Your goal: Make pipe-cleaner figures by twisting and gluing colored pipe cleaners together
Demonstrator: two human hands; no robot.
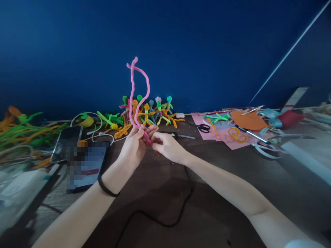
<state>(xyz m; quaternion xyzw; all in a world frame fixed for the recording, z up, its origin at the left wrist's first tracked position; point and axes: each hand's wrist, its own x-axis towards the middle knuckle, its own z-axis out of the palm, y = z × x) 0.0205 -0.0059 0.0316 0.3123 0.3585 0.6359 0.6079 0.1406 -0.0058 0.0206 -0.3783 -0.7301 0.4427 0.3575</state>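
A pink pipe cleaner [148, 86] rises from between my hands, its two long strands bending upward and crossing near the top. My left hand [136, 144] is closed on it, thumb pressed against the lower part. From the right, my right hand [168, 146] pinches the short lower end, fingertips close to the left hand's. The exact twist at the grip is partly hidden by my fingers. Just behind stand several small pipe-cleaner figures [146, 112] in yellow, orange, green and other colours.
A tablet [90, 168] and a phone [67, 141] lie at left beside green and orange pipe cleaners [28, 132]. Black-handled scissors [204, 128], pink paper [230, 141] and a pen [254, 134] are at right. A black cable [165, 224] crosses the front; a blue wall [207, 51] stands behind.
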